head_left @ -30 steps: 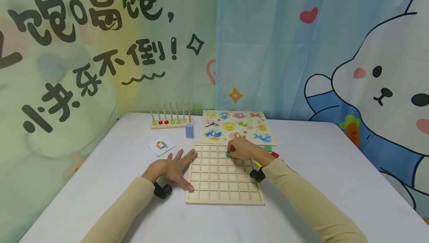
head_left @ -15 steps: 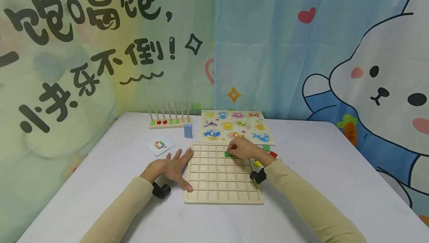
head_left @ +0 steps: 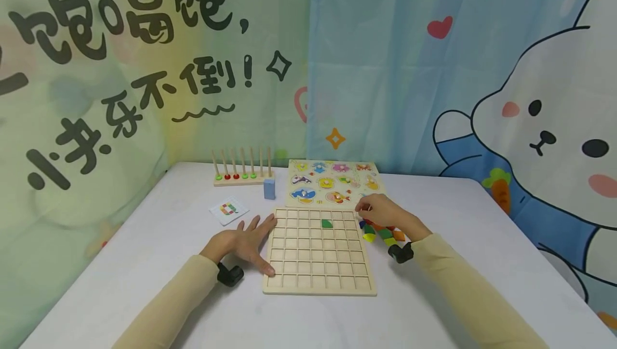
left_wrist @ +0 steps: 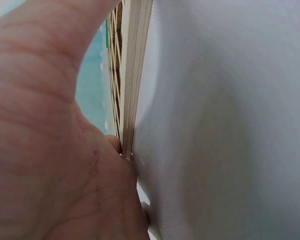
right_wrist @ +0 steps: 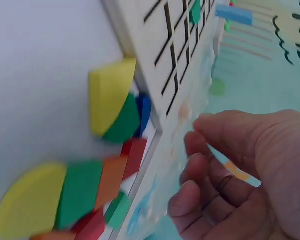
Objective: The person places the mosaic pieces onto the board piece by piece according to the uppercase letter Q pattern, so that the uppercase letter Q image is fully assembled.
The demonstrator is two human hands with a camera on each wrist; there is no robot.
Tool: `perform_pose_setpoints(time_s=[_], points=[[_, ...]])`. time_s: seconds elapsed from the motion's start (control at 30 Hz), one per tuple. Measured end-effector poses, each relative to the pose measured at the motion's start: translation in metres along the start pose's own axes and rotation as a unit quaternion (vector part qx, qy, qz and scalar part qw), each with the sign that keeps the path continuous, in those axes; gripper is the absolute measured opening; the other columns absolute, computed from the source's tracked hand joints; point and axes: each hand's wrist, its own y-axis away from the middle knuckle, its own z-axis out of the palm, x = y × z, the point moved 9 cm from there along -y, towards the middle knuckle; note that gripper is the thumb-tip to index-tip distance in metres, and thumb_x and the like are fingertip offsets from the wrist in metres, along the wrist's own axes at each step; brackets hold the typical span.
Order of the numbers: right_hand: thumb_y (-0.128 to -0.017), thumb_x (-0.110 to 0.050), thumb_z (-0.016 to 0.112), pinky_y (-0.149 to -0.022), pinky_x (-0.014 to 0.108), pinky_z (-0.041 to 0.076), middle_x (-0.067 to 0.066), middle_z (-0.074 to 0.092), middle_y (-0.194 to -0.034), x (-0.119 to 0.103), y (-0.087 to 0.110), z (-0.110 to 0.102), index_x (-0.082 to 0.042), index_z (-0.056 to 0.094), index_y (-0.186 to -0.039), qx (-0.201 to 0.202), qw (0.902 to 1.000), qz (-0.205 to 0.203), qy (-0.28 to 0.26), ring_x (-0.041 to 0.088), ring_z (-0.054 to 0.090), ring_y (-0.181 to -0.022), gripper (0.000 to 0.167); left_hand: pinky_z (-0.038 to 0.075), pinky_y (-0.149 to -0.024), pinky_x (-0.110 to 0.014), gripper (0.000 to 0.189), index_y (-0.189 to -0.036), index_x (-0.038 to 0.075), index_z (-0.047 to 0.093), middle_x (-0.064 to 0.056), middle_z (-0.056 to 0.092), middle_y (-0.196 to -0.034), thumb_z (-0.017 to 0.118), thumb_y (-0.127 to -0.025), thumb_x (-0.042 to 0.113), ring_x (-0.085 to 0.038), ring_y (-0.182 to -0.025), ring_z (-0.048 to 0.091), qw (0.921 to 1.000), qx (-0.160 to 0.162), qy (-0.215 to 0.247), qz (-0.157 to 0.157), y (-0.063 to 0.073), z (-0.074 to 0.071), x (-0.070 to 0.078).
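Here, the grid board [head_left: 318, 268] lies flat, columns running away from the person; the green piece [head_left: 326, 224] sits in its far half, rounded corner facing far right. The left hand [head_left: 245, 243], spread, touches its left edge; the right hand [head_left: 384, 211], loosely curled, hovers near coloured pieces [head_left: 385, 234].

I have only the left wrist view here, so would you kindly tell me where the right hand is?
Observer: The head view shows the right hand by the far right corner of the gridded board, near some loose coloured pieces.
Operator: Thank you; does it seem to be holding one of them?
Observer: Apparently not: in the right wrist view, no piece shows in its loosely curled fingers.
Operator: And what lies beyond the left hand, to the left of the board?
Observer: A white card printed with a small multicoloured pattern.
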Motion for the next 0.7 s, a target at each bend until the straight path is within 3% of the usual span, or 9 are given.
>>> perform_pose_setpoints(time_s=[0.33,0.7], points=[[-0.094,-0.014,0.063,-0.072,0.029,0.053,0.009,0.064,-0.097,0.044,0.024,-0.006,0.001,0.066,-0.113,-0.022,0.9943,0.104,0.008,0.019,0.054,-0.080,0.024,0.001,-0.116,-0.064,0.132,-0.157,0.005,0.002,-0.017,-0.004,-0.164,0.079,-0.067,0.065,-0.041,-0.150,-0.005,1.0000,0.001,0.002,-0.007,-0.001,0.000,-0.001],[-0.092,-0.017,0.067,-0.072,0.030,0.050,0.008,0.063,-0.092,0.058,0.034,0.003,-0.001,0.067,-0.105,-0.030,0.9915,0.125,0.019,0.020,0.052,-0.079,0.021,-0.001,-0.116,-0.064,0.133,-0.157,0.006,0.000,-0.016,-0.006,-0.164,0.078,-0.067,0.066,-0.040,-0.150,-0.007,1.0000,-0.002,0.005,-0.005,-0.002,0.001,-0.003]])
